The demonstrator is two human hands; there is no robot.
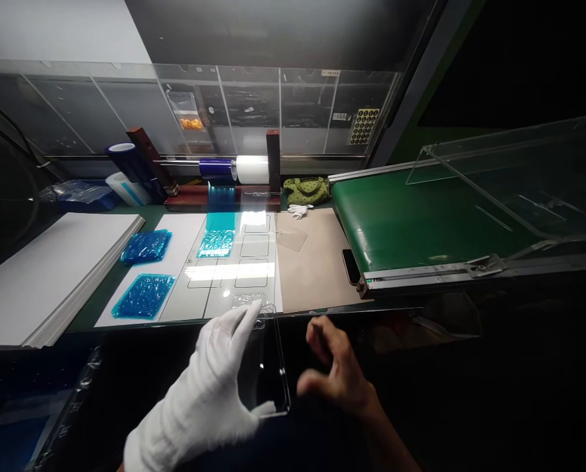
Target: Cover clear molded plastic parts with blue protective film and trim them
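Observation:
My left hand (219, 380), in a white glove, holds a clear rectangular panel (266, 367) upright by its edges, in front of the bench. To the right of the panel my bare right hand (335, 367) hangs apart from it, fingers curved and spread from the thumb, with nothing visible between them. Behind the panel a glass sheet with printed outlines (214, 288) lies on the bench. Blue film (219, 226) runs down onto that sheet from a blue roll (217, 169), beside a white roll (252, 169). Two stacks of blue film pieces (144, 296) lie to the left.
A thick stack of white sheets (52, 269) lies at the left. Brown paper (312, 262), a dark phone (351, 266) and a green dotted pouch (307, 191) are right of centre. A green conveyor belt (421, 223) with a clear cover (519, 177) extends to the right.

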